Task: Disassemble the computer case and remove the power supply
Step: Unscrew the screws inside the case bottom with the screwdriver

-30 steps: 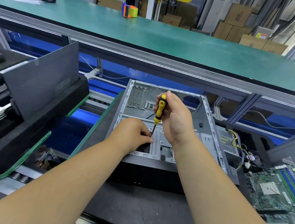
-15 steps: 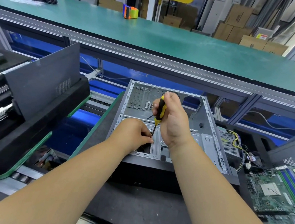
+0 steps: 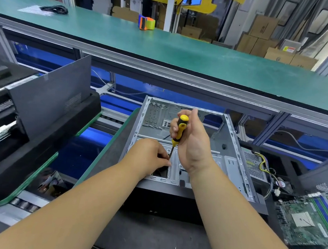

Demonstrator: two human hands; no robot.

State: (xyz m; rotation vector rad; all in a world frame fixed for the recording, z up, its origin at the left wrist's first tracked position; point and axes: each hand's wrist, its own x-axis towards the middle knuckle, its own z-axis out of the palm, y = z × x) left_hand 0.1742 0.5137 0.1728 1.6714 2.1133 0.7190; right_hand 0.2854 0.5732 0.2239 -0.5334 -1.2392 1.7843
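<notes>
You stand at a dark mat (image 3: 150, 239) on a conveyor line, a long green bench (image 3: 184, 53) beyond it and stacked boxes (image 3: 262, 34) behind. One open case (image 3: 234, 147) lies on its side before you, bare grey metal inside. One power supply (image 3: 254, 165) with yellow wires sits just right of it, one motherboard (image 3: 313, 216) nearer you. Your right hand (image 3: 193, 140) grips one yellow-black screwdriver (image 3: 179, 131), upright; your left hand (image 3: 149, 156) pinches at its tip.

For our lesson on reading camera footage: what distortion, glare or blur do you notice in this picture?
Head view: wide-angle bending curves the long green conveyor belt; bright glare washes out the top right corner; the yellow-and-black screwdriver and open grey metal computer case are sharp, lit evenly, with soft shadows.
</notes>
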